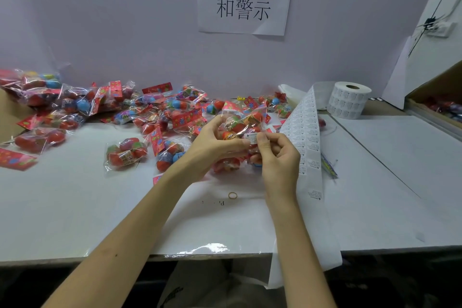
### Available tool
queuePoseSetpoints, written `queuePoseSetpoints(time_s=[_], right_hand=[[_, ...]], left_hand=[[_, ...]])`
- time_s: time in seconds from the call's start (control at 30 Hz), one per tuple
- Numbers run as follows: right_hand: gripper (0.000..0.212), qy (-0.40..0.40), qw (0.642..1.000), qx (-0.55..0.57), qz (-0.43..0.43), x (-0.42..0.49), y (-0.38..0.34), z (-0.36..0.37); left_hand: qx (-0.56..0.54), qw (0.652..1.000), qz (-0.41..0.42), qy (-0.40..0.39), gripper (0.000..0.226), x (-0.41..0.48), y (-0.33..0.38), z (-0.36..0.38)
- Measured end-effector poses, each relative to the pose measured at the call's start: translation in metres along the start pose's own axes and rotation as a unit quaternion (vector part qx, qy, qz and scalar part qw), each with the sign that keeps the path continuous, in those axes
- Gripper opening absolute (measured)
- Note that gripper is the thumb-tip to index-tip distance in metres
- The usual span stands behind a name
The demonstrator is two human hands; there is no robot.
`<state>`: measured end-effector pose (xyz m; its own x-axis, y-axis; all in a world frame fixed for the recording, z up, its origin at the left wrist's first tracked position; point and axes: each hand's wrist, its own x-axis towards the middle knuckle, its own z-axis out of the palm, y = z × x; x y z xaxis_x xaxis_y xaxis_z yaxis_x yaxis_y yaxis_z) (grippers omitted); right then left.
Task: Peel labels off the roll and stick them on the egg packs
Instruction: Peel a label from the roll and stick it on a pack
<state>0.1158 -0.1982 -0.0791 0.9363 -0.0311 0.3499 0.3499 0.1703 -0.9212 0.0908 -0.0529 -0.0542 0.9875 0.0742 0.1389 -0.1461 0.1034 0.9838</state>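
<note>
Bare forearms (130,227); grey-beige garment (200,282) with dark print.

Egg packs (126,154): we see clear, crinkly plastic film, glossy.
Label roll (348,99): matt white paper.
Table (75,207): we note a smooth white top, shiny at the edge.
Box (440,84): brown cardboard.

**Hidden, cropped, unreadable**

Print on the label strip (303,132) is too small to read. The left hand (212,144) covers part of the egg pack (243,120); the right hand (277,157) half hides the label (250,136). The cardboard box (440,92) runs off the right edge.
</note>
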Motion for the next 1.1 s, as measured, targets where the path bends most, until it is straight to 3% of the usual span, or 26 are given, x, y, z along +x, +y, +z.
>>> queuePoseSetpoints(time_s=[0.5, 0.77, 0.93, 1.03, 1.1], right_hand=[[0.007, -0.006, 1.0, -0.001, -0.003, -0.0005, 0.0003, 0.0008], [0.01, -0.007, 1.0, -0.022, -0.004, -0.0021, -0.0003, 0.0016], [0.017, 0.009, 0.999, 0.017, 0.043, -0.0008, -0.001, 0.0034], [0.018, 0.028, 0.997, 0.007, 0.065, 0.0002, -0.0005, 0.0033], [0.022, 0.085, 0.995, -0.031, 0.04, -0.0017, -0.0022, 0.0029]], left_hand=[[0.008, 1.0, 0.003, 0.023, 0.067, 0.0008, -0.0004, -0.0002], [0.021, 0.999, -0.005, 0.05, 0.075, 0.0007, -0.0004, -0.0014], [-0.001, 0.999, -0.019, 0.045, 0.073, 0.0005, 0.0005, -0.0007], [-0.014, 0.998, -0.023, 0.054, 0.087, 0.0011, 0.0013, 0.0], [-0.019, 0.997, -0.019, 0.065, 0.096, 0.0017, 0.0019, -0.0009]])
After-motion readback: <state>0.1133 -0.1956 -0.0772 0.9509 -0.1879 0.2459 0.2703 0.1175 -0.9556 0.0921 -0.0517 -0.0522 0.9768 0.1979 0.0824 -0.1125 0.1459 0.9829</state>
